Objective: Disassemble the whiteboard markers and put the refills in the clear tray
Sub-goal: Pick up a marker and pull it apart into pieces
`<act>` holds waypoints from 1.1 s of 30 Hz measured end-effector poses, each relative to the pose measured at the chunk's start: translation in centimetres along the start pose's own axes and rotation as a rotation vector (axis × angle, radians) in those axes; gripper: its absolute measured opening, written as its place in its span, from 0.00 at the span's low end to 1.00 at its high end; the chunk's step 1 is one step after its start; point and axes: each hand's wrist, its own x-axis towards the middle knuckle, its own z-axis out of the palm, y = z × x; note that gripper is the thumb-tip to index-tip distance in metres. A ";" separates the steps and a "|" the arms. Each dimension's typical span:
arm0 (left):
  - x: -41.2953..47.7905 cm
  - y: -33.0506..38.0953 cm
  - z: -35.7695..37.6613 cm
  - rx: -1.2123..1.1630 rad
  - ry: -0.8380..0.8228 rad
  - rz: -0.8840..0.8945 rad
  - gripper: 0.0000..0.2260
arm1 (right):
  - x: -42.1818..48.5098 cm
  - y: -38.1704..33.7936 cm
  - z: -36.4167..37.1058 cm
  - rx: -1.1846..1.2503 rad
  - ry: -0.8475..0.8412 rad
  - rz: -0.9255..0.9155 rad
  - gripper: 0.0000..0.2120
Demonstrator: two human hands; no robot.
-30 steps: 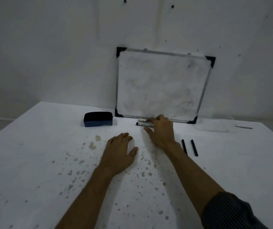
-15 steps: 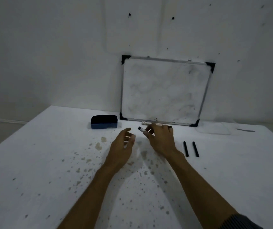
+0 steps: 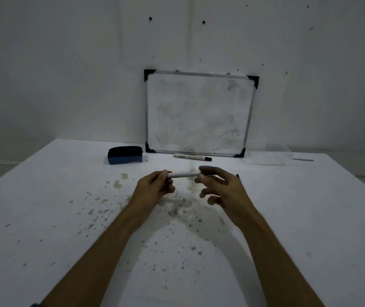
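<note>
I hold a white whiteboard marker (image 3: 183, 174) level above the table, between both hands. My left hand (image 3: 155, 188) pinches its left end. My right hand (image 3: 220, 187) grips its dark right end with thumb and forefinger, the other fingers spread. A second white marker with a black cap (image 3: 192, 156) lies on the table in front of the whiteboard. The clear tray (image 3: 265, 159) sits at the back right, hard to make out. A tip of a thin black stick (image 3: 237, 175) shows behind my right hand; the rest is hidden.
A small whiteboard (image 3: 199, 114) leans against the wall at the back. A blue and black eraser (image 3: 125, 155) lies to its left. A thin dark item (image 3: 302, 160) lies right of the tray. The white table (image 3: 66, 218) is speckled with stains.
My right hand picked one marker from beside the whiteboard and brought it toward me. My left hand rose off the table and took its other end. The view tilted up.
</note>
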 end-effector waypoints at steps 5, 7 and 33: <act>-0.9 -0.5 1.8 0.020 -0.118 0.010 0.13 | 0.6 2.3 2.1 0.207 0.096 0.015 0.13; -1.1 -0.6 2.2 0.137 -0.140 0.065 0.12 | 0.8 3.1 2.8 0.150 0.149 0.028 0.13; 0.1 -1.5 4.5 0.358 -0.263 -0.073 0.27 | 2.9 5.4 3.3 -0.128 0.241 -0.171 0.17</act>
